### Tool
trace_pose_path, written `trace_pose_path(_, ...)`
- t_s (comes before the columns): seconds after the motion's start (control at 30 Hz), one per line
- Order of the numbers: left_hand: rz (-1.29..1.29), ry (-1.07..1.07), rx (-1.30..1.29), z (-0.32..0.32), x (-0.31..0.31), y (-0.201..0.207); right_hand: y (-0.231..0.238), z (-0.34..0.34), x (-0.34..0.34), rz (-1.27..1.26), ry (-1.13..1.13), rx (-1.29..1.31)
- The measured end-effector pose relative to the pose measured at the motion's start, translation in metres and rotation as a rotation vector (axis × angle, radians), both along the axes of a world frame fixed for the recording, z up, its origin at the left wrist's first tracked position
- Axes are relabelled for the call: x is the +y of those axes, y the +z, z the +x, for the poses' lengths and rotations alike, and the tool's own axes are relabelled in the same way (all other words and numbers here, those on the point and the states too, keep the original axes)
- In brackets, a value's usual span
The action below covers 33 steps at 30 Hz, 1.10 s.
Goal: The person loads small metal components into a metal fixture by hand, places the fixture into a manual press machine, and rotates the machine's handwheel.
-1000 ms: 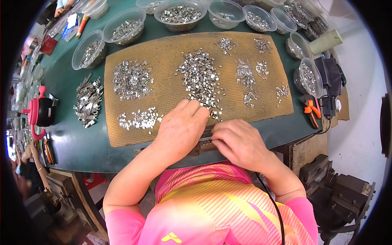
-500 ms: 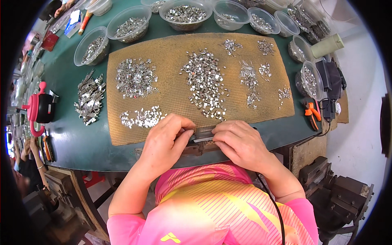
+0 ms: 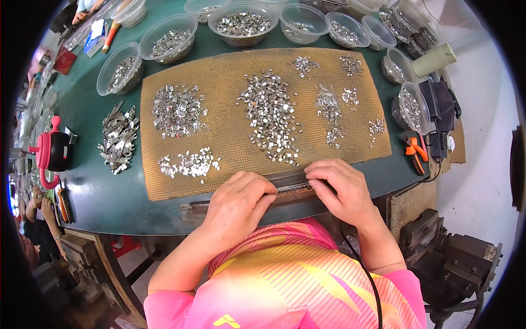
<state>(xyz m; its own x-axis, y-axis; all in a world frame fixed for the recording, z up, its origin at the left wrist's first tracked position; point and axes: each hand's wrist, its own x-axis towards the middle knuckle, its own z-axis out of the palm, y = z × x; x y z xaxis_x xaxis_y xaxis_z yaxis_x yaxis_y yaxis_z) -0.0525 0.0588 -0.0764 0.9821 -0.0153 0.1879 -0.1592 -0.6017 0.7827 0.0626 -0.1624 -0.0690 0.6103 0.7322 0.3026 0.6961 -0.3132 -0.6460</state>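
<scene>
Your metal bar (image 3: pixel 294 192) lies along the front edge of the green table (image 3: pixel 98 197), between you and the tan mat (image 3: pixel 219 68). The widest bare stretch of tabletop is on your left; in front, a narrow strip separates bar and mat. The mat itself shows through between the heaps.

Your left hand (image 3: pixel 236 202) brings thumb and forefinger close together at the bar; you cannot tell whether they pinch a piece. Your right hand (image 3: pixel 341 189) has thumb and forefinger apart at the bar's right part; its grip is unclear too. Both hands cover stretches of the bar, and the bowls (image 3: pixel 244 24) along the far side are partly cut off by the picture's top.

The middle heap of metal bits (image 3: pixel 271 118) reaches nearest your hands. Orange pliers (image 3: pixel 415 153) lie to the right, a pink-and-black pot (image 3: pixel 53 152) stands far left, and a black cord (image 3: pixel 364 268) hangs beside your right forearm.
</scene>
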Motion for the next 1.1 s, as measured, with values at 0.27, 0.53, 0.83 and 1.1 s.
trace_pose_path(0.27, 0.038, -0.008, -0.068, 0.001, -0.005, -0.003, -0.004, -0.005, -0.010, -0.038, 0.001, -0.013)
trace_pose_path(0.53, -0.004, 0.013, -0.038, 0.001, -0.004, -0.005, -0.009, -0.007, -0.011, -0.077, -0.010, -0.048)
trace_pose_path(0.83, 0.085, 0.034, -0.057, 0.000, -0.009, -0.007, -0.012, -0.004, -0.016, -0.009, -0.016, 0.083)
trace_pose_path(1.1, 0.058, 0.035, -0.061, -0.003, -0.007, -0.005, -0.005, 0.002, -0.016, -0.050, 0.010, 0.099)
